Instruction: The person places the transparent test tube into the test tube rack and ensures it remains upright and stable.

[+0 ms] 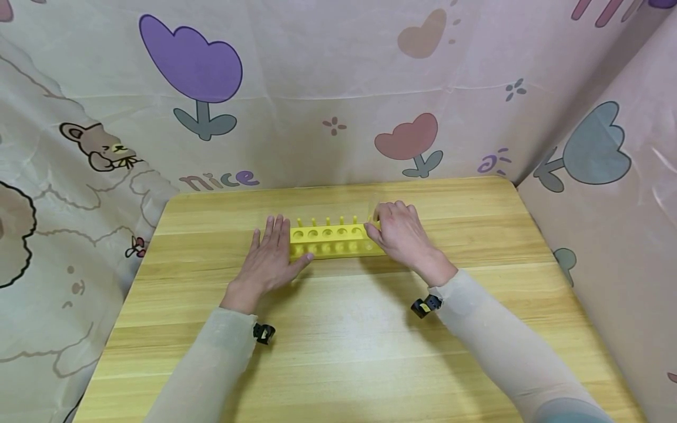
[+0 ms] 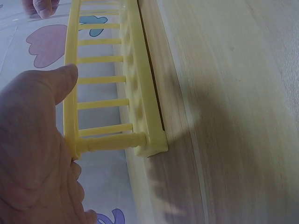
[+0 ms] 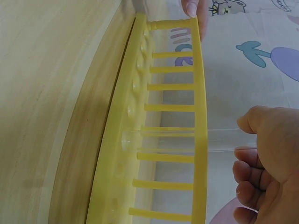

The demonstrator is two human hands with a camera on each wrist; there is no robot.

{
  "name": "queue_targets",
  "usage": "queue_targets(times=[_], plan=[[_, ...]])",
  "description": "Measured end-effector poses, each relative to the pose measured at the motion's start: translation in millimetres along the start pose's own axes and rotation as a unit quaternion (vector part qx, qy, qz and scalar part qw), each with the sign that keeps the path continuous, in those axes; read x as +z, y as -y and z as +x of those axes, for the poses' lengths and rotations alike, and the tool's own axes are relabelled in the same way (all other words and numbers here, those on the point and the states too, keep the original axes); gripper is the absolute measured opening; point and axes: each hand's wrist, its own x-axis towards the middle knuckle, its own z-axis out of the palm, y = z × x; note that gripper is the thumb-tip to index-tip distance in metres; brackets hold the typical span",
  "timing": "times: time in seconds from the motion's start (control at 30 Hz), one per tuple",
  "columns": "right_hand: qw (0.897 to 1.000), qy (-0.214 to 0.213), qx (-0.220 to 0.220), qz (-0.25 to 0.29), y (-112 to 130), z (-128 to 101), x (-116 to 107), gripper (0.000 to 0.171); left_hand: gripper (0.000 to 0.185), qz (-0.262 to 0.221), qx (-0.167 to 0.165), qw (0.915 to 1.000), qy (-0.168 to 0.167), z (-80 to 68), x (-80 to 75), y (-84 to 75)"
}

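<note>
The yellow rack (image 1: 334, 240) sits mid-table (image 1: 338, 352); the left hand (image 1: 270, 258), fingers flat, steadies its left end. The right hand (image 1: 402, 232) pinches a clear tube (image 3: 187, 135) lowered into a hole near the rack's right end. Seating it seems the step; next, letting go gently.

Sheer beige sleeves (image 1: 502, 346), bare hands — small black wrist cameras (image 1: 425, 306)

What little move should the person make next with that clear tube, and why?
Probably let go of the clear tube. It seems seated through the yellow rack, its tip in a base dimple, while the right hand grips its top and the left hand steadies the rack's end.
</note>
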Motion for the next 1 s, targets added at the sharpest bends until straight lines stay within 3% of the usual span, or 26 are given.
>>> queue_targets(times=[0.53, 1.0], plan=[[1.0, 0.001, 0.007, -0.008, 0, 2, 1, 0.033, 0.106, 0.001, 0.002, 1.0, -0.005, 1.9, -1.1, 0.9], [0.999, 0.013, 0.037, -0.014, -10, -4, -2, 0.066, 0.103, -0.005, -0.012, 0.9997, -0.019, 1.5, 0.6, 2.2]])
